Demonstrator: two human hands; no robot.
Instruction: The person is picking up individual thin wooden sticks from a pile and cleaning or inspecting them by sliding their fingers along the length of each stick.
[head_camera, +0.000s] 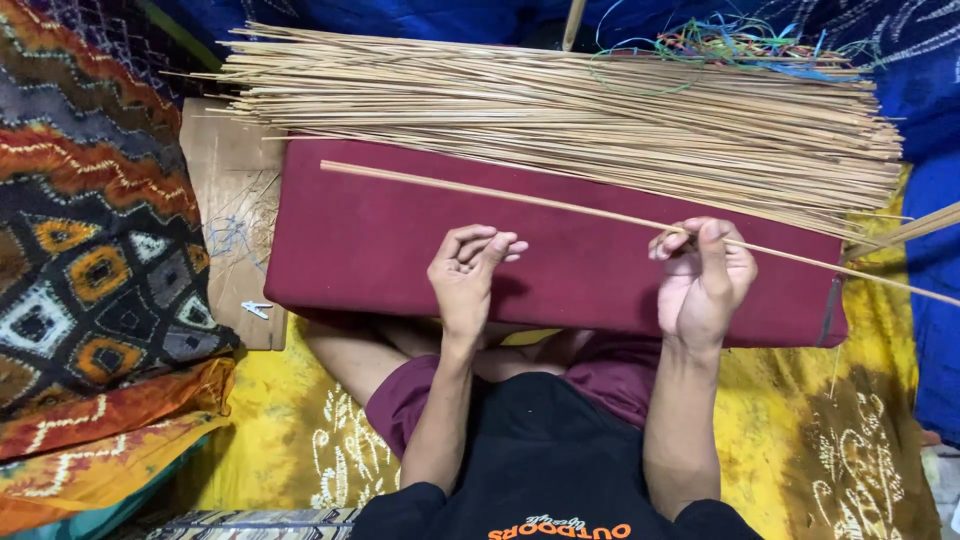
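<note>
**Q:** What are the hands up to from where you're watching?

**A:** I've got two in view. My right hand (703, 280) is closed around one long thin tan reed stick (520, 198), pinched between thumb and fingers near its right part. The stick runs diagonally across the flat maroon cushion board (380, 240) on my lap, left end up near the pile, right end trailing off past the yellow patterned cloth (860, 400). My left hand (468, 270) holds nothing, fingers loosely curled, resting over the cushion just below the stick, not touching it as far as I can tell.

**Q:** How much stuff is there, counted?

**A:** One stick in hand, one cushion. The big bundle of thin tan reed sticks (600, 110) behind it is way too many to count. One tangle of coloured threads (740, 45) sits on the bundle's far right. One small white clip (256, 309) lies on the brown cardboard sheet (225, 180) at left.
</note>
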